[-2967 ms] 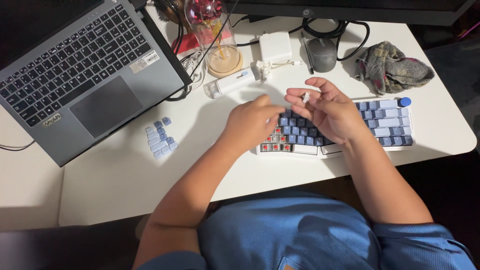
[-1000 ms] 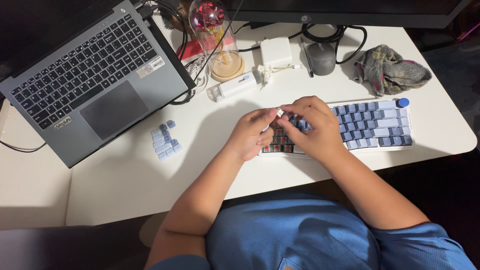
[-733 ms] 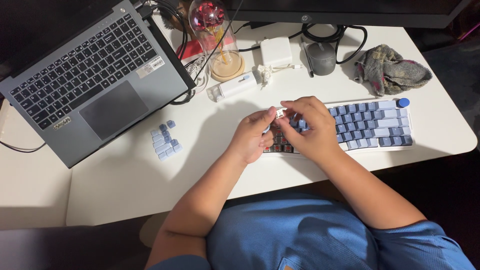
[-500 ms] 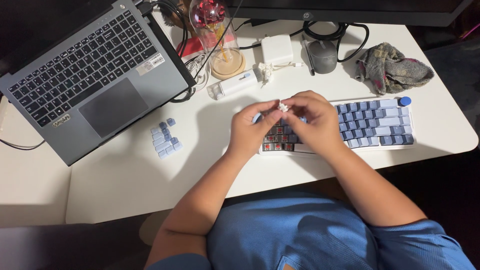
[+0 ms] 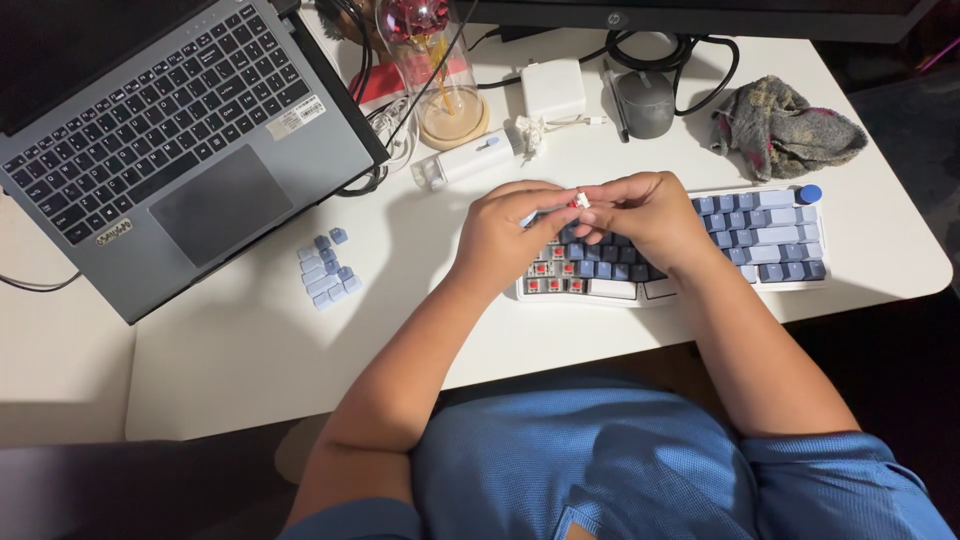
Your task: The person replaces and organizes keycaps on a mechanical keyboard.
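A white mechanical keyboard (image 5: 760, 240) with blue keycaps lies on the white desk (image 5: 250, 350); at its left end several caps are off and red switch stems show. Both hands meet just above that end. My left hand (image 5: 505, 240) and my right hand (image 5: 650, 215) pinch one small white key switch (image 5: 581, 200) between their fingertips, a red part showing on it. A small pile of loose pale and dark blue keycaps (image 5: 325, 270) lies to the left on the desk.
An open grey laptop (image 5: 170, 130) fills the upper left. Behind the keyboard stand a glass dome with a red rose (image 5: 430, 60), a white brush tool (image 5: 460, 160), a white charger (image 5: 553, 88), a grey mouse (image 5: 645, 103) and a crumpled cloth (image 5: 785, 125). A monitor base runs along the top.
Three seconds ago only my right hand held the switch up. My left hand has since joined it, and both hands lifted slightly off the keyboard toward the back.
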